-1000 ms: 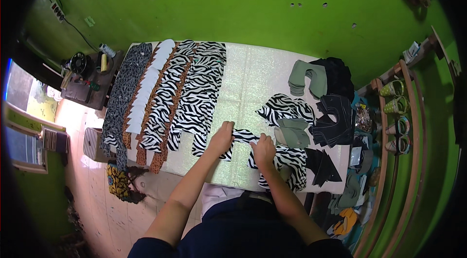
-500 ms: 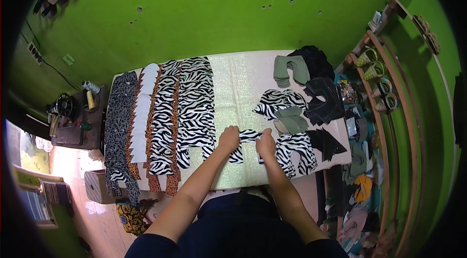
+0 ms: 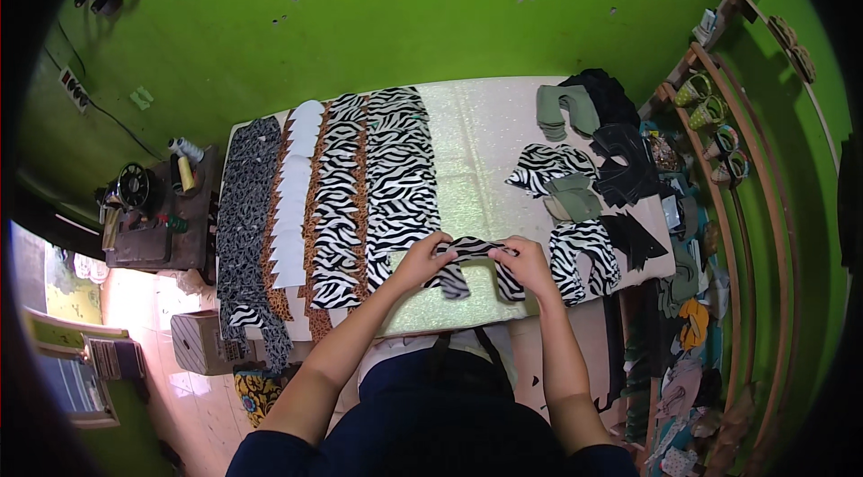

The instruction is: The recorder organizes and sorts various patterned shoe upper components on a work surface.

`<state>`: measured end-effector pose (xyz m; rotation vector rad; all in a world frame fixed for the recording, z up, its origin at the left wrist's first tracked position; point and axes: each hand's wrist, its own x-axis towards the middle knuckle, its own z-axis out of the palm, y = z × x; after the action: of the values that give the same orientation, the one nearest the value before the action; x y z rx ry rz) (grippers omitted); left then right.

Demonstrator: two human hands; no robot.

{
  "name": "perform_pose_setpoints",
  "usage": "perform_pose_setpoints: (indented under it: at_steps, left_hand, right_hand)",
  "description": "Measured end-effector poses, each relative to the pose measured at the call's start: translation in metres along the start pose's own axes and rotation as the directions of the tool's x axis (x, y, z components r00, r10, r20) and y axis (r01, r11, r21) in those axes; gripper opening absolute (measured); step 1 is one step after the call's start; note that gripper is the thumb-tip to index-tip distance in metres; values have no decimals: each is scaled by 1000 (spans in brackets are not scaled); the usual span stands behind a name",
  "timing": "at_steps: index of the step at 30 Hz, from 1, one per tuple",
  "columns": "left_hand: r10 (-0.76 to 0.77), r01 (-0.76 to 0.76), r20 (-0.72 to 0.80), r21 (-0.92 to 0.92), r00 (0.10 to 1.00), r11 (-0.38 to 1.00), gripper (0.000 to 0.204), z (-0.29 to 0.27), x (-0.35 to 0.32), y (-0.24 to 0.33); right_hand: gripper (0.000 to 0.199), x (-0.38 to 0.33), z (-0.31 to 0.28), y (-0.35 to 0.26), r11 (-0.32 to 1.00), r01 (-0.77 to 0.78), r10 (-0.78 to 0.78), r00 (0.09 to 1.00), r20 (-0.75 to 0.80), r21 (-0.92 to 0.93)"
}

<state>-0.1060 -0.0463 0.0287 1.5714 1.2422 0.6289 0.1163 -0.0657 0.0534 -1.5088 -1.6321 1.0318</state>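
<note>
Over the near edge of the bench [image 3: 460,131], between rows of cut pieces on one side and smaller piles on the other, we hold a U-shaped zebra piece [image 3: 475,249], its arch uppermost and its two legs hanging toward us. The fingers of our left hand [image 3: 419,265] pinch its left bend; those of our right hand [image 3: 529,267] pinch its right bend. Just beyond the left hand lies a wide zebra row [image 3: 398,171]. Farther left come a narrow zebra row [image 3: 340,194], a white row [image 3: 301,180] and a grey row [image 3: 247,198], with brown pieces [image 3: 362,153] showing between some of them. Nearest the right hand is a zebra pile [image 3: 568,252], with a green pile [image 3: 575,200] and black pieces [image 3: 635,241] near it. Left of the bench we see spools [image 3: 186,173] near a black wheel [image 3: 135,187]; to its right, sandals [image 3: 693,90].
</note>
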Motion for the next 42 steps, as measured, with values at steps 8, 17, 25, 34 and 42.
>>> perform_pose_setpoints:
  at_steps: [8, 17, 25, 34, 42]
  left_hand:
    - [-80, 82, -333, -6, 940, 997, 36, -49, -64, -53]
    - [-47, 135, -458, 162, 888, 978, 34, -62, -71, -87]
    - [272, 59, -448, 598, 852, 799, 36, -45, -70, -79]
    - [215, -3, -141, 830, 966, 558, 49, -17, -87, -94]
    - [215, -9, -135, 827, 967, 562, 52, -17, -90, -91]
  right_hand:
    - [22, 3, 97, 5, 985, -169, 171, 974, 146, -30]
    - [28, 10, 149, -7, 949, -180, 191, 982, 15, -260]
    - [50, -4, 161, -11, 838, -39, -47, 989, -143, -545]
    - [59, -20, 175, 18, 598, 398, -260, 918, 300, -696]
    - [59, -18, 174, 21, 658, 406, -280, 914, 294, -634]
